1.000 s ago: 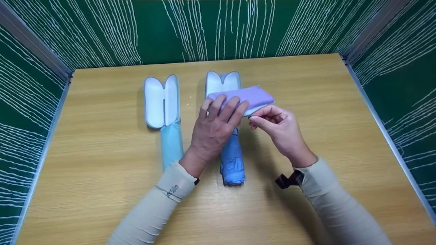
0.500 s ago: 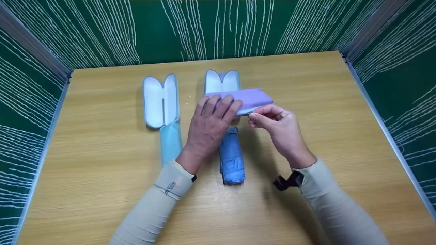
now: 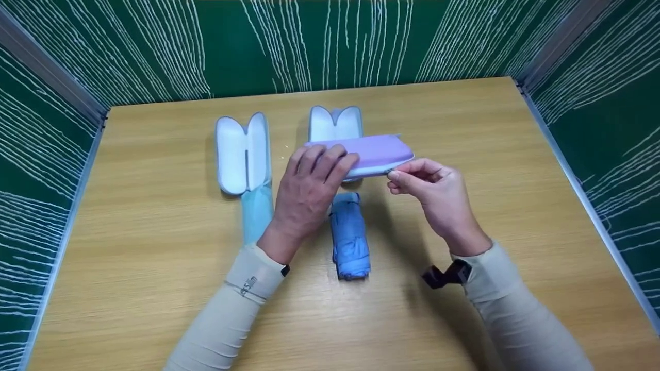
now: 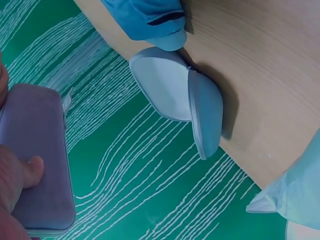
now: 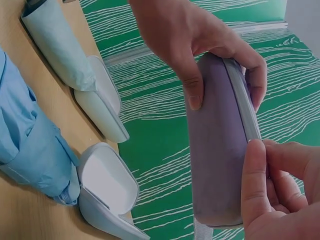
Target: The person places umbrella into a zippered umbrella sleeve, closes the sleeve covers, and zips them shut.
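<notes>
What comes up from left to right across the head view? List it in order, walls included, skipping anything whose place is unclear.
Green left wall → leftmost open white-lined case → left hand → purple zippered case → right hand → green right wall.

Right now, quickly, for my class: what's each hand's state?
Left hand: closed, holding the purple case.
Right hand: closed, pinching at the case's edge.

Loc: lab-type booth, exact use unclear. Evid: wood-grain table (image 3: 490, 154) w/ grn, wht-streaked panels (image 3: 237, 51) on 3 sides, metal corner posts (image 3: 561, 44), wrist-worn blk cam (image 3: 438, 278).
</notes>
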`<state>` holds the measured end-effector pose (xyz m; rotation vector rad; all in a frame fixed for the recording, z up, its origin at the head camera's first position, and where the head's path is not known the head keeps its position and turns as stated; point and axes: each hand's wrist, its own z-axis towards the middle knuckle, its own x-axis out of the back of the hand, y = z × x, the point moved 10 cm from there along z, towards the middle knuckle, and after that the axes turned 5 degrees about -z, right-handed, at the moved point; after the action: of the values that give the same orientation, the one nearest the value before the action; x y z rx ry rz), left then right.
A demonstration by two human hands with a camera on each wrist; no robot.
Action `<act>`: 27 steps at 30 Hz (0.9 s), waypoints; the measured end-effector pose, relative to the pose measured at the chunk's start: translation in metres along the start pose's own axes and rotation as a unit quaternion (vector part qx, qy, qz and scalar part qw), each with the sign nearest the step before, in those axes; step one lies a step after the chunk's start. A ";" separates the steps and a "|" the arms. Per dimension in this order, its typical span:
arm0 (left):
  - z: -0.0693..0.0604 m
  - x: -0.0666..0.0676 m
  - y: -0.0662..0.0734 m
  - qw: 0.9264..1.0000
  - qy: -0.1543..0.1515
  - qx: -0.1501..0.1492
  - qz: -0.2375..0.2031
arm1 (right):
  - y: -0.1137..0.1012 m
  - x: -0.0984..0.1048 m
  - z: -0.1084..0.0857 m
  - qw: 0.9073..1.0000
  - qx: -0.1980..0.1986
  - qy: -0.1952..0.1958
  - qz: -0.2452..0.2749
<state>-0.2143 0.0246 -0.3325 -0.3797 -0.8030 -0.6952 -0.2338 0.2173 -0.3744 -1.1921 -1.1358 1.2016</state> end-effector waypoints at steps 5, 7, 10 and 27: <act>-0.004 0.005 -0.009 1.000 0.013 0.008 -0.026 | -0.003 0.012 -0.001 1.000 0.000 0.011 -0.022; -0.006 0.007 -0.013 0.999 0.019 0.009 -0.035 | -0.004 0.017 -0.001 1.000 0.001 0.014 -0.024; -0.008 0.010 -0.017 0.998 0.030 0.005 -0.049 | -0.004 0.022 -0.002 1.000 0.004 0.014 -0.011; -0.012 0.012 -0.025 0.994 0.045 0.010 -0.096 | -0.004 0.026 -0.005 0.999 0.015 -0.036 -0.014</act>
<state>-0.2193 -0.0052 -0.3296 -0.2536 -0.7664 -0.8778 -0.2278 0.2429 -0.3711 -1.1152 -1.1803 1.2451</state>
